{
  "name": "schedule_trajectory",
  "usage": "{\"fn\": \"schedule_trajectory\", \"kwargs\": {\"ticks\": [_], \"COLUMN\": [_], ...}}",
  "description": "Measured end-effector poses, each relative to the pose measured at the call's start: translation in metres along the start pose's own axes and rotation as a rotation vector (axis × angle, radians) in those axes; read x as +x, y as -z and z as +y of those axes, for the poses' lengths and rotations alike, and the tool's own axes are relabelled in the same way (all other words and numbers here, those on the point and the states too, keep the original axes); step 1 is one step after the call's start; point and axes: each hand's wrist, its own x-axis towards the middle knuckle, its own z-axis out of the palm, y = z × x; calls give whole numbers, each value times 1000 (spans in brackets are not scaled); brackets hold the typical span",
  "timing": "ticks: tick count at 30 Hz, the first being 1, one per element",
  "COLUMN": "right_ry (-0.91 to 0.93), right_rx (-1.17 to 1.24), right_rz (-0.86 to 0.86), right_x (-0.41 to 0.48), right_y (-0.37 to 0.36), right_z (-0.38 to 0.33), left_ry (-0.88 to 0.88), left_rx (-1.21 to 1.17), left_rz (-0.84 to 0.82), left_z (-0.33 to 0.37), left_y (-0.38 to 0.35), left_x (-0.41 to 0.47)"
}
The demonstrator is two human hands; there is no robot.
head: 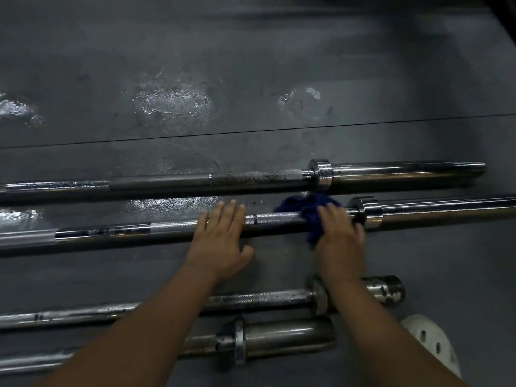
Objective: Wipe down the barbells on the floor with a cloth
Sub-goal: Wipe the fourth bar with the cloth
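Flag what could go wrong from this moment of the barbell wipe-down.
1. The left hand lies flat on the second barbell, fingers straight; the round bar might roll under it.
2. The right hand presses the blue cloth close to the collar, so fingers could get knocked there.
3. Shiny, possibly wet patches on the floor may be slippery.

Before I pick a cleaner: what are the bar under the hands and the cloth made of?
Bar: looks like chromed steel, with mirror glare and a matte knurled grip. Cloth: dark blue, soft crumpled fabric, possibly microfibre, under the right hand.
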Motion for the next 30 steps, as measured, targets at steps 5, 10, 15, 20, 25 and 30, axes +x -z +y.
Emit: {"fn": "schedule_trajectory", "kwargs": {"ticks": [5, 10, 15, 20, 25, 30], "right_ry": [-126, 261, -201, 214, 22, 42], "right_rx": [193, 118, 83, 46, 28, -75], "right_rz": [57, -105, 19, -88, -138, -223], "right_x": [9, 9, 25, 15, 9, 6], "right_y": [-1, -4, 13, 9, 22, 38], "right_z": [-24, -70, -22, -46, -32, -8], "left_ry": [-14, -5, 0, 5, -6, -11], "left_rx": [-2, 9, -1, 14, 4, -17], "left_rz": [106, 140, 156, 173, 124, 112], "left_z": [-1, 0, -1, 2, 3, 9], "left_y": [-7, -11, -6, -6, -2, -5], "left_x": [-5, -4, -3, -5, -13, -37]}}
